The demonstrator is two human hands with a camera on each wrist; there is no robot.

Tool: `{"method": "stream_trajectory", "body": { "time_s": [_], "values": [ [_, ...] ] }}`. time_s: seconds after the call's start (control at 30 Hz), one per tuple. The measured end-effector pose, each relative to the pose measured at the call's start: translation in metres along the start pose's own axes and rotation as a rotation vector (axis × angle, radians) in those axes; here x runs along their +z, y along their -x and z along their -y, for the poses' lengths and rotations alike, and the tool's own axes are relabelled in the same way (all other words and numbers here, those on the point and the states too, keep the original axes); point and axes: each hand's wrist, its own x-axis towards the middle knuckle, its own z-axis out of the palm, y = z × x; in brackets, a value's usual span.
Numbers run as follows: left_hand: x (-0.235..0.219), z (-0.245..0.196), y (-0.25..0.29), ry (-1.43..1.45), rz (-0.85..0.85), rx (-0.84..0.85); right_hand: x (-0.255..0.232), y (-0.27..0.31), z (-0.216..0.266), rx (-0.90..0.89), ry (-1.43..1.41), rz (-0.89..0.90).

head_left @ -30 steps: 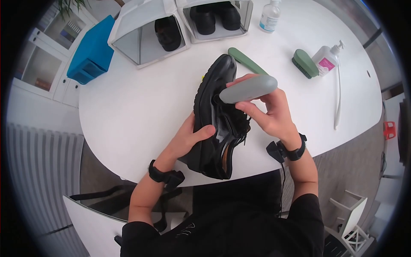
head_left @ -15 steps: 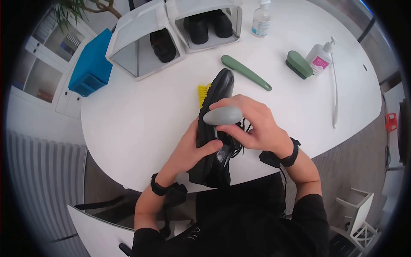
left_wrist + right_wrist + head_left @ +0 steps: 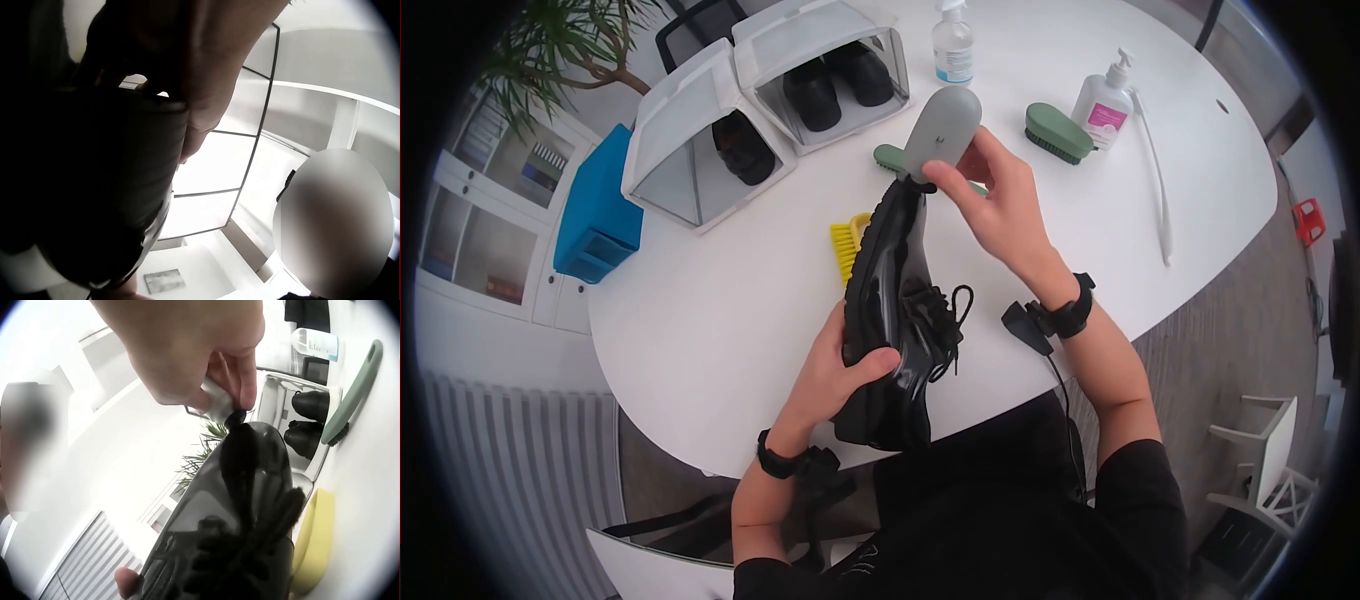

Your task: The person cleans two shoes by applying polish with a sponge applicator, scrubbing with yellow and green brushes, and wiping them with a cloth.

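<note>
A glossy black lace-up shoe [image 3: 878, 310] stands tilted at the table's near edge, toe pointing away. My left hand [image 3: 820, 375] grips its middle, thumb across the side and fingers hidden behind the sole. My right hand [image 3: 1000, 215] holds a grey, rounded shoe polisher [image 3: 945, 120] between thumb and fingers. Its small dark head [image 3: 235, 419] is right at the toe tip. Loose laces [image 3: 945, 320] hang toward the right. A yellow brush [image 3: 845, 245] lies beside the sole, partly hidden by the shoe. In the left wrist view the shoe is mostly a dark shape.
Two white shoe boxes [image 3: 690, 100] with black shoes inside stand at the back left, near a blue box [image 3: 600, 210]. A long green brush [image 3: 356, 394] lies behind the toe. Farther right are a green brush [image 3: 1057, 132], two pump bottles [image 3: 1100, 105] and a thin white stick [image 3: 1155, 180].
My right hand has carried the polisher from the side of the shoe, across its upper, out to the toe. The left hand keeps its grip. More of the yellow brush shows.
</note>
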Motion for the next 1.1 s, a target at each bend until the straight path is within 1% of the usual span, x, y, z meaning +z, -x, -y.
{"method": "stream_trajectory", "body": {
  "time_s": [0.03, 0.07, 0.13, 0.17, 0.23, 0.27, 0.3, 0.37, 0.43, 0.5, 0.57, 0.6, 0.67, 0.7, 0.77, 0.8, 0.83, 0.9, 0.93, 0.97, 1.03, 1.07, 1.1],
  "values": [
    [0.000, -0.001, 0.000, 0.025, 0.001, -0.015, -0.002, -0.002, -0.005, 0.078, -0.027, 0.009],
    [-0.002, -0.002, 0.000, 0.024, 0.000, -0.016, -0.004, -0.005, -0.010, 0.079, -0.030, 0.009],
    [-0.006, 0.001, 0.001, 0.055, 0.002, -0.025, -0.010, -0.008, -0.020, 0.292, 0.075, 0.056],
    [-0.008, 0.004, 0.001, 0.053, -0.005, -0.032, -0.013, -0.007, -0.026, 0.297, 0.067, 0.060],
    [-0.012, 0.008, 0.002, -0.001, -0.019, -0.001, -0.010, -0.007, -0.022, 0.229, -0.197, -0.013],
    [-0.012, 0.010, 0.002, 0.016, -0.040, -0.008, -0.009, 0.000, -0.016, 0.184, -0.352, -0.074],
    [-0.013, 0.007, -0.002, 0.056, -0.034, -0.034, -0.005, 0.006, -0.005, 0.191, -0.353, -0.047],
    [-0.013, 0.008, -0.004, 0.099, -0.037, -0.053, -0.001, 0.020, 0.012, 0.081, -0.308, 0.150],
    [-0.016, 0.011, -0.005, 0.140, -0.062, -0.065, 0.007, 0.032, 0.017, -0.119, -0.183, 0.354],
    [-0.020, 0.012, -0.005, 0.167, -0.077, -0.080, 0.013, 0.039, 0.024, -0.134, -0.194, 0.386],
    [-0.022, 0.013, -0.005, 0.196, -0.081, -0.095, 0.013, 0.040, 0.030, -0.078, -0.167, 0.452],
    [-0.024, 0.014, -0.005, 0.196, -0.061, -0.106, 0.015, 0.040, 0.029, -0.076, -0.164, 0.446],
    [-0.024, 0.016, -0.006, 0.184, -0.029, -0.114, 0.016, 0.038, 0.023, -0.201, -0.110, 0.319],
    [-0.024, 0.018, -0.004, 0.185, -0.025, -0.108, 0.015, 0.037, 0.019, -0.199, -0.107, 0.305],
    [-0.025, 0.020, -0.002, 0.177, -0.007, -0.109, 0.012, 0.031, 0.012, -0.237, -0.033, 0.166],
    [-0.026, 0.021, -0.002, 0.189, 0.011, -0.103, 0.012, 0.029, 0.011, -0.192, -0.047, 0.117],
    [-0.027, 0.021, -0.001, 0.202, 0.028, -0.097, 0.009, 0.026, 0.009, -0.190, -0.044, 0.104],
    [-0.027, 0.021, 0.000, 0.197, 0.036, -0.104, 0.003, 0.017, 0.002, -0.041, -0.095, -0.010],
    [-0.027, 0.021, 0.001, 0.201, 0.035, -0.107, 0.001, 0.012, -0.006, -0.022, -0.097, -0.054],
    [-0.026, 0.020, 0.003, 0.194, 0.043, -0.108, -0.002, 0.008, -0.015, -0.023, -0.095, -0.065],
    [-0.023, 0.015, 0.005, 0.212, 0.044, -0.081, -0.010, 0.001, -0.031, 0.190, -0.130, -0.027],
    [-0.022, 0.013, 0.006, 0.204, 0.051, -0.085, -0.011, 0.003, -0.040, 0.224, -0.190, -0.047],
    [-0.021, 0.012, 0.007, 0.261, 0.039, -0.094, -0.012, 0.003, -0.034, 0.223, -0.191, -0.053]
  ]
}}
